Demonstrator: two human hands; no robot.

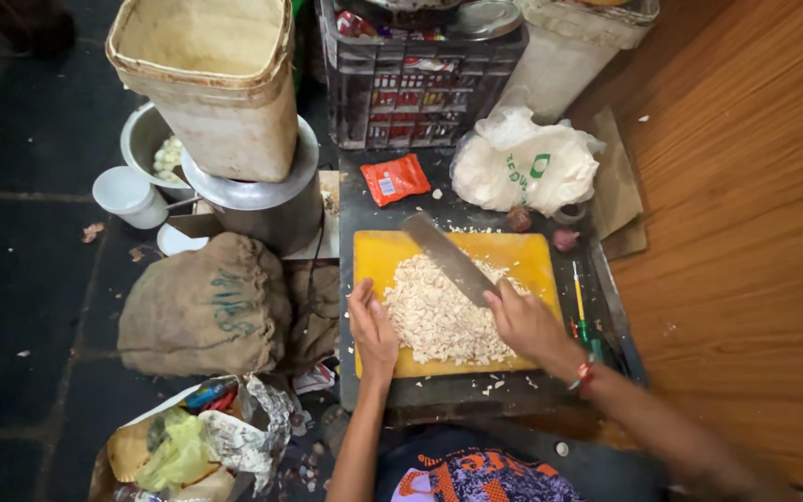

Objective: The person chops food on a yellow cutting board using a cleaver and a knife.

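A yellow cutting board lies on a dark metal tray and carries a heap of finely chopped pale bits. My right hand grips the handle of a large knife, whose blade slants up and to the left over the heap. My left hand rests flat on the board's left edge, fingers against the side of the heap. Small scraps lie scattered on the tray below the board.
A white plastic bag, a red sachet and two small onions sit behind the board. A black crate, a beige bin on a steel pot, a burlap sack and a box of rubbish stand left. A wooden wall rises right.
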